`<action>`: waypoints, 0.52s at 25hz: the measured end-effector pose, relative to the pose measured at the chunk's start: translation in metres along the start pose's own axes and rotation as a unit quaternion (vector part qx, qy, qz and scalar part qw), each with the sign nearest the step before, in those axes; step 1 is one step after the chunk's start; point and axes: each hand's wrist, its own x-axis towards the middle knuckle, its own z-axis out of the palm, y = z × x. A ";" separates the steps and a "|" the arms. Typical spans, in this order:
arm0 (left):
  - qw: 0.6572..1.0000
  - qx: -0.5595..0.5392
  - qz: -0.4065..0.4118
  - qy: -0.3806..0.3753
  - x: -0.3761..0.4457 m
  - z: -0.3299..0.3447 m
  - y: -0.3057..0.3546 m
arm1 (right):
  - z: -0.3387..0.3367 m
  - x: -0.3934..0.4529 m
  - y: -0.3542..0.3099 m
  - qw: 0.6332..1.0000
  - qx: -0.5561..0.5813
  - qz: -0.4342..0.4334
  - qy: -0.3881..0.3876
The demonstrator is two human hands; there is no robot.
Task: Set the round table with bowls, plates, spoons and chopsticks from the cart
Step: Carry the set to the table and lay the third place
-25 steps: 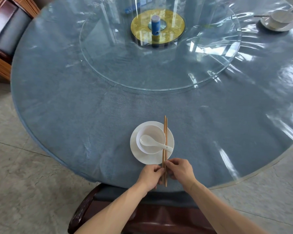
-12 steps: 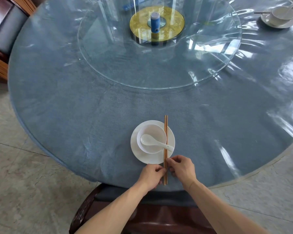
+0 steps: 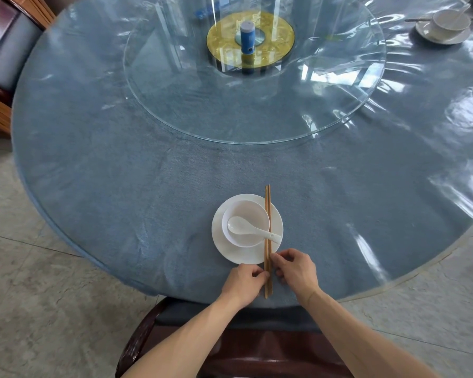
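A white plate [image 3: 275,222] sits near the front edge of the round table [image 3: 107,165]. On it stands a white bowl [image 3: 245,211] with a white spoon [image 3: 246,229] lying across it. A pair of wooden chopsticks [image 3: 268,211] lies over the plate's right side, pointing away from me. My left hand [image 3: 243,282] pinches their near end from the left. My right hand [image 3: 295,271] pinches it from the right. A second setting of plate, bowl [image 3: 451,21], spoon and chopsticks is at the far right.
A glass turntable [image 3: 175,99] with a gold hub and a blue bottle [image 3: 247,36] fills the table's middle. A dark wooden chair [image 3: 148,334] stands under the near edge below my arms. Another chair [image 3: 3,55] is at the far left.
The two chopsticks have been drawn together and straightened, lying parallel over the plate. Both hands stay pinched on their near end.
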 end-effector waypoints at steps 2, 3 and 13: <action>1.000 -0.003 0.004 0.000 0.001 -0.003 -0.002 | 0.000 -0.001 0.001 1.000 -0.003 0.000 -0.002; 1.000 -0.008 0.006 -0.001 0.001 -0.004 -0.004 | 0.000 -0.002 0.002 1.000 -0.007 0.000 -0.002; 0.999 -0.040 0.014 -0.005 0.007 -0.004 -0.004 | 0.002 -0.004 0.006 1.000 -0.010 0.007 0.009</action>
